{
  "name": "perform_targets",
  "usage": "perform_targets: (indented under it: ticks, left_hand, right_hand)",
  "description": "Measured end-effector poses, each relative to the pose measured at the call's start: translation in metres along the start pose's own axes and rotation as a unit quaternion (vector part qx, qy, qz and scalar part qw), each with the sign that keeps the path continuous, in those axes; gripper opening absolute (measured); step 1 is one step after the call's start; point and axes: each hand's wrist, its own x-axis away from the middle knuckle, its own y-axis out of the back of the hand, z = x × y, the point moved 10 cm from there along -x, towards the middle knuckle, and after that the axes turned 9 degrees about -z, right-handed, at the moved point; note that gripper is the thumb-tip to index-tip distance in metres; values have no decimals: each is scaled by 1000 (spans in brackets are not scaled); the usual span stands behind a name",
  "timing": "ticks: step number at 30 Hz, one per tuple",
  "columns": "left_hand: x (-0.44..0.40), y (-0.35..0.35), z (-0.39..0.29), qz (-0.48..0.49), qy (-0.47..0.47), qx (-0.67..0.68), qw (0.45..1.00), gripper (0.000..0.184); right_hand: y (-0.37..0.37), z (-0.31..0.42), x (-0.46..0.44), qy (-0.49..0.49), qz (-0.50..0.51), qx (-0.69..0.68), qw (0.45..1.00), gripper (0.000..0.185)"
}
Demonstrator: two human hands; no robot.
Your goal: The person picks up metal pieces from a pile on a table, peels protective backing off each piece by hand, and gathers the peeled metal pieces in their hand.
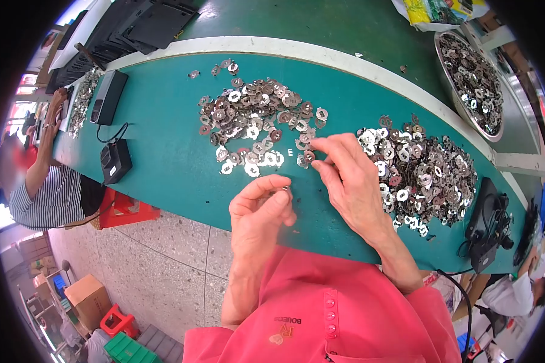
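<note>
My left hand (263,209) is closed over the near side of the green bench, thumb against curled fingers. A sliver of a small metal part (286,188) shows at its fingertips; the rest is hidden. To its right, my right hand (354,181) reaches palm down, thumb and forefinger parted at a small round metal disc (309,155) by the edge of the looser pile. That pile of metal discs (251,112) spreads over the bench beyond both hands. A denser heap of similar discs (427,175) lies right of my right hand.
A large metal bowl (496,130) full of discs stands at the far right. Black boxes with cables (115,160) sit on the bench to the left, and a black device (484,254) at the right end. A person in a striped shirt (51,196) sits at left.
</note>
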Motion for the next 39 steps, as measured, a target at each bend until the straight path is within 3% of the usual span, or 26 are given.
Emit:
perform_targets:
  ticks: [6, 16, 20, 22, 24, 25, 28, 34, 39]
  left_hand:
    - [-4, 5, 1, 9, 57, 124, 991, 17]
    - [-3, 3, 0, 11, 33, 117, 992, 11]
    - [-3, 0, 1, -5, 20, 59, 998, 15]
    - [-4, -4, 2, -7, 14, 28, 999, 17]
    - [-6, -8, 4, -4, 9, 3, 1000, 20]
    - [-5, -10, 6, -16, 24, 4, 1000, 20]
    - [-5, -16, 6, -3, 17, 16, 1000, 18]
    - [-4, -13, 0, -10, -24, 16, 1000, 11]
    - [-7, -11, -1, -2, 19, 63, 998, 9]
  right_hand:
    - [-14, 12, 3, 69, 19, 124, 990, 28]
    - [-5, 3, 4, 74, -18, 59, 995, 12]
    - [-6, -20, 5, -128, 35, -137, 982, 9]
    - [-14, -27, 11, -230, 65, -268, 933, 7]
    - [-18, -23, 12, -268, 113, -353, 889, 8]
    - [-21, -21, 13, -286, 137, -394, 863, 9]
    - [-26, -22, 16, -290, 138, -412, 852, 6]
    - [-29, -28, 20, -310, 131, -395, 855, 11]
    - [-32, -33, 23, -349, 125, -450, 812, 13]
